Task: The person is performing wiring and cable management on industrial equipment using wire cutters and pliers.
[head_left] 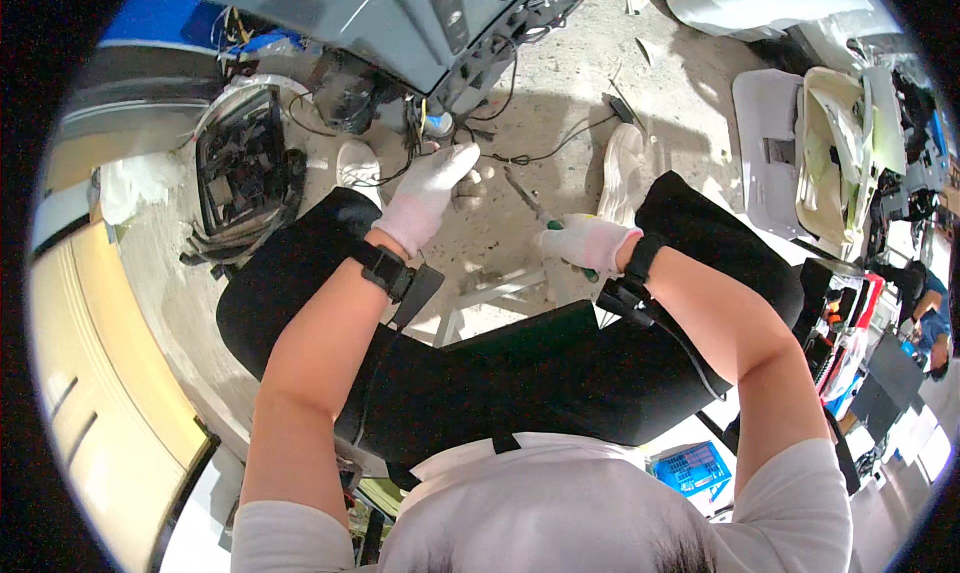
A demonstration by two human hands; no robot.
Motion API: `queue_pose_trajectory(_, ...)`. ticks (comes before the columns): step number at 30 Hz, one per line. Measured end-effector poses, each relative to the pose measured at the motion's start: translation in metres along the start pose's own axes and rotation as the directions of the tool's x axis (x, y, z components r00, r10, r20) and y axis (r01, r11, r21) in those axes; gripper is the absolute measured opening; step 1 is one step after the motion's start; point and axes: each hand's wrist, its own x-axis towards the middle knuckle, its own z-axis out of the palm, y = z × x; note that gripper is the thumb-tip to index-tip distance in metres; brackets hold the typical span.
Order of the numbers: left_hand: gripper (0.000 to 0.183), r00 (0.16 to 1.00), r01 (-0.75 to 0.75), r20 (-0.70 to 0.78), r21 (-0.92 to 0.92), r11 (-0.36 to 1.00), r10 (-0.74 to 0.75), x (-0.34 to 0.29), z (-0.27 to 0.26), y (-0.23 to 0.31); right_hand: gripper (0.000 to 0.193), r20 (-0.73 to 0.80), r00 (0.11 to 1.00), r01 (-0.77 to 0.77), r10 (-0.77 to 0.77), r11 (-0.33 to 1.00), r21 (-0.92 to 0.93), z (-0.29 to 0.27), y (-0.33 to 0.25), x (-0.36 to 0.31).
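My left hand (425, 193), in a white glove with a pink cuff, reaches beside thin black wires (512, 159) below a large grey panel (385, 23). Its fingers are stretched out and slightly apart, and no held thing shows between them. My right hand (585, 243), gloved the same way, is closed around a green-handled tool (527, 195). The tool's narrow dark end points up and left toward the wires; its exact kind is unclear. Near my left fingertips a round blue-and-white part (437, 125) sits among the cables under the panel.
A dark part in a round pale rim (240, 163) stands left of my knee. A small black block on a cable (622, 109) lies on the floor ahead. Pale plastic panels (768, 153) lean at the right. A blue basket (692, 468) is behind my right side; another person (932, 318) is far right.
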Motion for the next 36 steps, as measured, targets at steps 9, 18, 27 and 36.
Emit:
queue_pose_trajectory(9, 0.016, 0.918, -0.321, -0.203, 0.124, 0.939, 0.341, 0.014, 0.019, -0.009, 0.040, -0.275, 0.844, -0.509, 0.461, 0.849, -0.139, 0.052, 0.092, 0.072)
queue_pose_trajectory(18, 0.019, 0.927, -0.048, -0.354, 0.209, 0.977, 0.121, 0.000, 0.020, 0.002, 0.051, -0.491, 0.824, -0.494, 0.282, 0.782, -0.380, 0.095, 0.122, 0.166)
queue_pose_trajectory(27, 0.020, 0.930, 0.142, -0.363, 0.218, 0.966, -0.055, -0.004, 0.031, 0.022, 0.063, -0.388, 0.921, -0.254, 0.037, 0.812, -0.525, 0.072, 0.159, 0.193)
queue_pose_trajectory(36, 0.018, 0.939, 0.132, -0.337, 0.179, 0.975, -0.065, -0.005, 0.031, 0.019, 0.049, -0.404, 0.915, -0.263, -0.017, 0.732, -0.628, 0.066, 0.162, 0.207)
